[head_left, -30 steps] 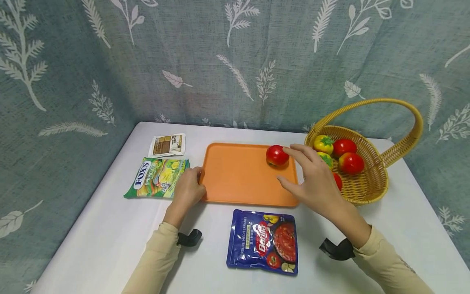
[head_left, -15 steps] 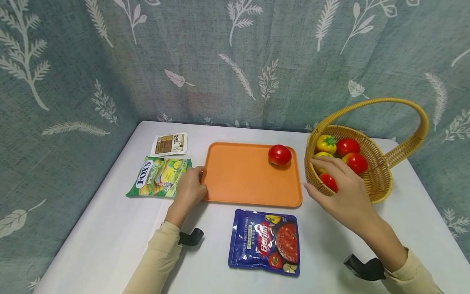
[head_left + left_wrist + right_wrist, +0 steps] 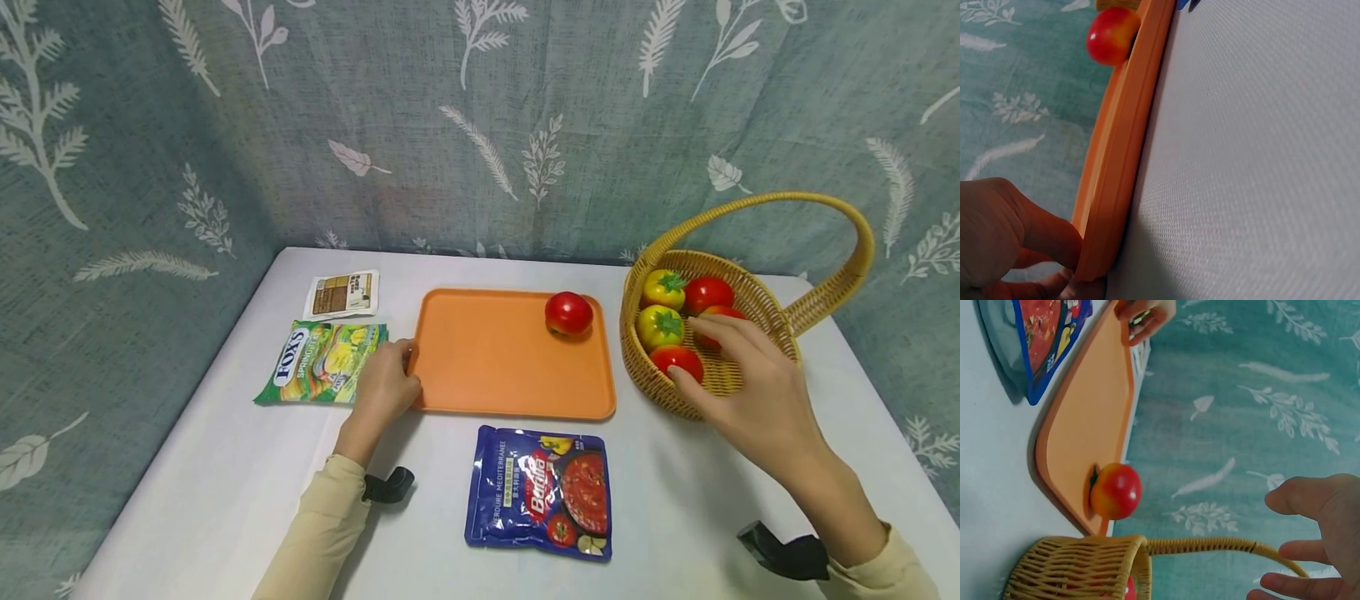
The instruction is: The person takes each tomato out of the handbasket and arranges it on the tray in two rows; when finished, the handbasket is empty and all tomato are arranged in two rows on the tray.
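Observation:
My left hand [image 3: 386, 379] pinches the left rim of the orange tray [image 3: 487, 358]; in the left wrist view its thumb and fingers [image 3: 1047, 234] lie on either side of the tray's corner. One red tomato [image 3: 568, 313] rests in the tray's far right corner. My right hand [image 3: 765, 400] is over the near side of the wicker basket [image 3: 780, 367], thumb and fingers spread apart with nothing between them. Near its thumb, inside the basket, is a red tomato [image 3: 677, 363]. Two yellow-green tomatoes [image 3: 661, 326] and more red ones [image 3: 708, 295] lie there too, one partly behind my fingers.
A blue Barilla sauce pouch [image 3: 540, 493] lies in front of the tray. To the left are a green Fox's candy bag [image 3: 318, 362] and a small brown-and-white packet [image 3: 342, 295]. The basket's tall handle [image 3: 795, 200] arches above it. A patterned curtain [image 3: 420, 125] stands behind the table.
My right hand has moved right, from beside the tomato on the tray to over the basket, its fingers still apart. The left hand stays on the tray's rim.

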A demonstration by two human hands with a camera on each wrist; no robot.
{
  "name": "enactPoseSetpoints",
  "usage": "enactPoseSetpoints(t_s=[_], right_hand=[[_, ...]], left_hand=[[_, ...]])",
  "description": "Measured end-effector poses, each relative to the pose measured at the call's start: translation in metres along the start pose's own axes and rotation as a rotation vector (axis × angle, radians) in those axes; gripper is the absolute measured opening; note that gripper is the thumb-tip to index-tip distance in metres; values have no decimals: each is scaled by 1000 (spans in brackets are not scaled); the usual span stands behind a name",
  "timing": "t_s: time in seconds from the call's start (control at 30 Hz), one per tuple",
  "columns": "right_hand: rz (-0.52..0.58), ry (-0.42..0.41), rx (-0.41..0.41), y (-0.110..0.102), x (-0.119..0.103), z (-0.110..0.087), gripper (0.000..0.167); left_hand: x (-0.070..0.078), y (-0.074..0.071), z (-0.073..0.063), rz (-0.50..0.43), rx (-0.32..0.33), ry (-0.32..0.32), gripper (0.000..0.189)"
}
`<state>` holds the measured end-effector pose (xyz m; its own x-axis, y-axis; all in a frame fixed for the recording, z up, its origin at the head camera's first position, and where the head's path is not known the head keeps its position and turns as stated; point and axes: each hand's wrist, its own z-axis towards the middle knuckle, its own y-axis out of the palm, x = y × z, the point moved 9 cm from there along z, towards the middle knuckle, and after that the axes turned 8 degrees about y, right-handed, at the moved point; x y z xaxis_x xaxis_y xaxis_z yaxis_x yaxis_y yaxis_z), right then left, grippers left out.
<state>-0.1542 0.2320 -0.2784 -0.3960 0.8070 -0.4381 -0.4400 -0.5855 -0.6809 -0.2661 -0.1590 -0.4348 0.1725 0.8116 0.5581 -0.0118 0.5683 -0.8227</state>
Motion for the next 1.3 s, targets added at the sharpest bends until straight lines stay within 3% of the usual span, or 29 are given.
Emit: enactPoseSetpoints(t_s=[0.1,0.33,0.47,0.7,1.3], right_hand=[[-12,9,-7,0,4,0,57],[-49,70,-36,1,18,-4,60],[-61,78,-45,1,26,-3,58],[-57,115,-67,5,44,-3,57],[-59,275,-209,29,89,-8,56]], left_hand=[[1,-1,0,3,17,7,46],[3,-3,-1,24,49,44,18],[2,-4,-1,25,52,40,22],[0,-1,-2,19,28,13,51],[1,-1,-2,20,30,20,51]])
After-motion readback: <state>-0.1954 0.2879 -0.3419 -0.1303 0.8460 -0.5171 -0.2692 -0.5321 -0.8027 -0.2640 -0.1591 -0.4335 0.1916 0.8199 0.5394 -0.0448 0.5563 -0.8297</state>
